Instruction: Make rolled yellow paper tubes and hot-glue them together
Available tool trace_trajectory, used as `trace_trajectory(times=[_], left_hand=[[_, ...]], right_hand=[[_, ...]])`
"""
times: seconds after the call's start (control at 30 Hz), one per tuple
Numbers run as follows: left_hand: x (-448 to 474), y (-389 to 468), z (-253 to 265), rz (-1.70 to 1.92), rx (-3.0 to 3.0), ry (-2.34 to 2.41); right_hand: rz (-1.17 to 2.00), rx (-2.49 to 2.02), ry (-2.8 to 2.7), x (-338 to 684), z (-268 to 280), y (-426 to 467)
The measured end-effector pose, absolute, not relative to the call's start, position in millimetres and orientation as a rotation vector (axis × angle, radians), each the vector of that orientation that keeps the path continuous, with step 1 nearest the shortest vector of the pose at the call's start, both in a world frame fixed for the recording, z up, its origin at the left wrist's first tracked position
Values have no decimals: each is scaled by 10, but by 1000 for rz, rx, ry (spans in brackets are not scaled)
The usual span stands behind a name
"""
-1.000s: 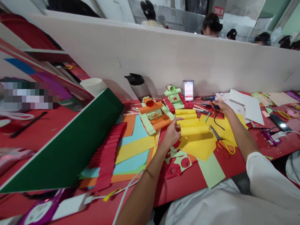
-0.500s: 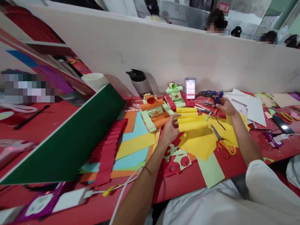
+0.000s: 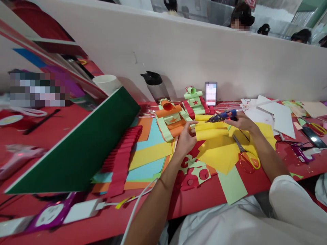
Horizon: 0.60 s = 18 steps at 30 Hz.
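Observation:
My left hand (image 3: 187,140) is closed on the left end of a folded yellow paper piece (image 3: 212,133), which has several ridges running side by side. My right hand (image 3: 241,120) grips a blue glue gun (image 3: 221,116), its nozzle pointing left over the top ridges of the yellow paper. A small red light glows on the gun. Yellow sheets (image 3: 219,154) lie beneath the folded piece. Scissors (image 3: 246,153) with red and yellow handles rest partly on them. Behind my left hand stand an orange and green paper model (image 3: 170,119) and a green and red one (image 3: 194,102).
A dark green board (image 3: 84,146) leans at the left, beside a pleated red paper strip (image 3: 119,166) and coloured sheets. A bottle (image 3: 155,86), a cup (image 3: 106,83) and a phone (image 3: 211,93) stand by the white partition (image 3: 153,44). Red and green paper scraps (image 3: 192,177) lie nearer me.
My right hand has brought the glue gun left and down, from behind the yellow paper to over its ridges. My left hand keeps its hold. The whole view has shifted slightly.

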<state>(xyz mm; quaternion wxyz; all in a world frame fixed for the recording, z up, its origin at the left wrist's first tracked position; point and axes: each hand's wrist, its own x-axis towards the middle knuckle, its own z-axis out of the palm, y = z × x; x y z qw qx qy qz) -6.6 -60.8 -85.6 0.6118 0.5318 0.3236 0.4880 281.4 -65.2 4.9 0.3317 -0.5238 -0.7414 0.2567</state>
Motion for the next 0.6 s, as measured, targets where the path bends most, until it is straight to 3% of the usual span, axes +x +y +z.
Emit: trace_trajectory(times=[0.6], left_hand=[[-20, -704, -790, 1101, 1274, 724]], right_hand=[[109, -1043, -2410, 2429, 139, -788]])
